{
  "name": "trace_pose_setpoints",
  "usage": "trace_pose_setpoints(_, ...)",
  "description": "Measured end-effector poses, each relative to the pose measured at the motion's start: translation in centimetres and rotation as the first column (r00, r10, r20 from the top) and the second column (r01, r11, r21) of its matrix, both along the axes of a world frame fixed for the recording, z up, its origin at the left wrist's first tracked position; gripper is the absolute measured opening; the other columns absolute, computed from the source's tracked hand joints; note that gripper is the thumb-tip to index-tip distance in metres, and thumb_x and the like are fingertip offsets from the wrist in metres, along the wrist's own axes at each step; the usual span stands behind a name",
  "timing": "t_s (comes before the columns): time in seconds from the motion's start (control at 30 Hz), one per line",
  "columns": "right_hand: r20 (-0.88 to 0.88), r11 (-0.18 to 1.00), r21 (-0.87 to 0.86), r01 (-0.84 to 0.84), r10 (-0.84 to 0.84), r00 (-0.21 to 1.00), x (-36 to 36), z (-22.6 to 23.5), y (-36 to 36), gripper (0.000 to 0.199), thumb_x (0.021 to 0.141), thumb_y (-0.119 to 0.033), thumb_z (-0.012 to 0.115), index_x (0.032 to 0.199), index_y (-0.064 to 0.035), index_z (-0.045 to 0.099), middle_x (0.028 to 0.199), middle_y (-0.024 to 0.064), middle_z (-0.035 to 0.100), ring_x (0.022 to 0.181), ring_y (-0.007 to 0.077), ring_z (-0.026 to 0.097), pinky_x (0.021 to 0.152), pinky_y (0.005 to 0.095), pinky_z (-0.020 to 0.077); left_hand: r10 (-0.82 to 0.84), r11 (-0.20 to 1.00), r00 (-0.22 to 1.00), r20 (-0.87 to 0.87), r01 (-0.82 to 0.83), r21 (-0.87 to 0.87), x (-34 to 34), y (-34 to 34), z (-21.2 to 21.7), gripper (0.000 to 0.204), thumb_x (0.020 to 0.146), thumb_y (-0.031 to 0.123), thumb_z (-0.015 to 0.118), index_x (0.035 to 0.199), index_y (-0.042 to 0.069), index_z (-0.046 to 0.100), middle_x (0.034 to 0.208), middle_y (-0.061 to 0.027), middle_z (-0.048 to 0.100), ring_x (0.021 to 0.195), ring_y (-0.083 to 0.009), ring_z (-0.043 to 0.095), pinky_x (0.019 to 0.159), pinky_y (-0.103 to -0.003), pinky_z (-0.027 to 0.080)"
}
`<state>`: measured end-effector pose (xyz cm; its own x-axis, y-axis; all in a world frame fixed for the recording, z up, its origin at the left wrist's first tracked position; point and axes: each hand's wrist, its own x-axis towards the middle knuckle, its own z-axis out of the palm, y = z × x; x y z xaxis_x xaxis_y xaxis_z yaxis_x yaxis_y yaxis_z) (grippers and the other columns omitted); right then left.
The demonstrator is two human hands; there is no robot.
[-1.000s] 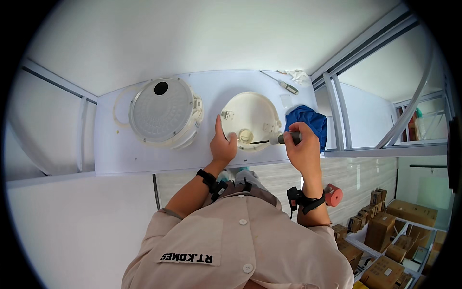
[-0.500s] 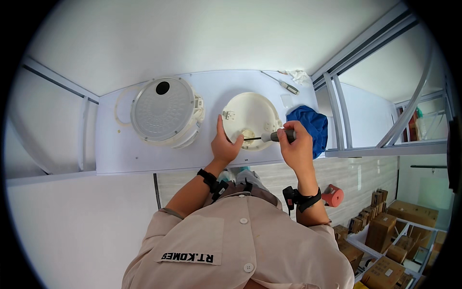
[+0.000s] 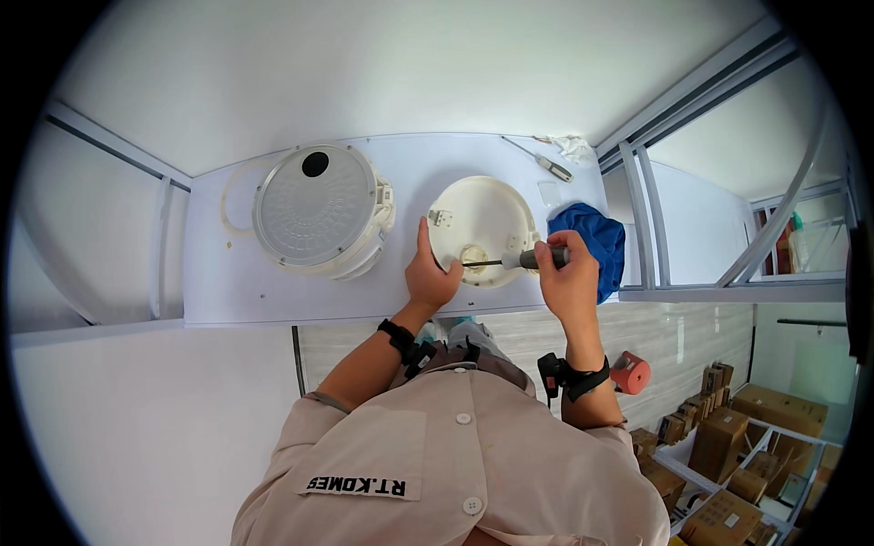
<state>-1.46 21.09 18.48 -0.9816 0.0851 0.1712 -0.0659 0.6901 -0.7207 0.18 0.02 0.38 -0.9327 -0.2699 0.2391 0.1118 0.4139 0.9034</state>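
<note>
A round white plastic cover (image 3: 473, 209), hollow side up, lies near the table's front edge. My left hand (image 3: 431, 280) grips its lower left rim, fingers along the outside and thumb reaching inside. In my right hand (image 3: 572, 280) is a screwdriver (image 3: 528, 259) with a dark grey handle, held almost level. Its thin shaft crosses the cover toward a small round fitting (image 3: 473, 258) inside, and the tip ends close to my left thumb. Whether the tip sits in a screw is too small to see.
A bulky round white appliance (image 3: 314, 209) stands left, beside a thin pale ring (image 3: 228, 202). A second screwdriver (image 3: 553, 168) and crumpled white tissue (image 3: 574, 148) lie at the back right. Blue cloth (image 3: 592, 241) is bunched beyond my right hand. Metal frame bars (image 3: 651, 214) border the table.
The view has shifted slightly, so the things on the table appear a little farther right. My hands keep the same hold on the cover and the screwdriver.
</note>
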Motion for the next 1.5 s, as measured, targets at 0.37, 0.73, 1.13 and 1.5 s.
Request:
trace_pose_setpoints(0.37, -0.061, 0.991, -0.061, -0.122, 0.118, 0.991, 0.1, 0.0, 0.1, 0.014, 0.093, -0.012, 0.077, 0.099, -0.002, 0.07, 0.084, 0.0155, 0.072, 0.072, 0.0297, 0.071, 0.067, 0.037, 0.0549, 0.015, 1.0, 0.999, -0.041, -0.016, -0.009, 0.0, 0.0, 0.1, 0.098, 0.084, 0.016, 0.073, 0.169, -0.002, 0.026, 0.116, -0.0194, 0.079, 0.082, -0.0295, 0.078, 0.072, -0.037, 0.061)
trace_pose_setpoints(0.73, -0.06, 0.999, -0.05, 0.001, -0.004, 0.998, 0.1, 0.6, 1.0, 0.016, 0.094, -0.014, 0.079, 0.098, -0.0022, 0.07, 0.081, 0.0136, 0.072, 0.069, 0.0226, 0.069, 0.068, 0.0344, 0.0547, 0.009, 1.0, 1.0, -0.021, -0.009, -0.007, 0.0, 0.0, 0.3, 0.096, 0.086, 0.016, 0.073, 0.168, -0.002, 0.027, 0.124, -0.0229, 0.076, 0.09, -0.0318, 0.079, 0.077, -0.038, 0.062)
trace_pose_setpoints(1.13, -0.351, 0.872, -0.488, -0.041, -0.153, 0.924, 0.4, 0.8, 4.8, 0.028, 0.098, -0.006, 0.08, 0.118, -0.0027, 0.061, 0.104, 0.0072, 0.07, 0.092, 0.0121, 0.066, 0.084, 0.0293, 0.0556, 0.026, 1.0, 1.0, -0.005, -0.025, 0.012, 0.1, 0.0, 0.1, 0.08, 0.096, 0.014, 0.061, 0.167, -0.004, 0.029, 0.131, -0.0273, 0.073, 0.096, -0.0382, 0.077, 0.084, -0.042, 0.061)
trace_pose_setpoints(1.5, -0.356, 0.859, -0.511, 0.027, -0.24, 0.903, 2.4, -0.1, 7.7, 0.028, 0.101, -0.014, 0.079, 0.119, -0.0024, 0.061, 0.104, 0.0058, 0.067, 0.089, 0.012, 0.063, 0.081, 0.0274, 0.0527, 0.177, 0.981, 0.984, -0.001, -0.177, 0.08, -1.2, 0.5, 0.0, 0.073, 0.104, 0.011, 0.053, 0.168, -0.003, 0.023, 0.141, -0.0305, 0.066, 0.118, -0.0402, 0.071, 0.102, -0.044, 0.054)
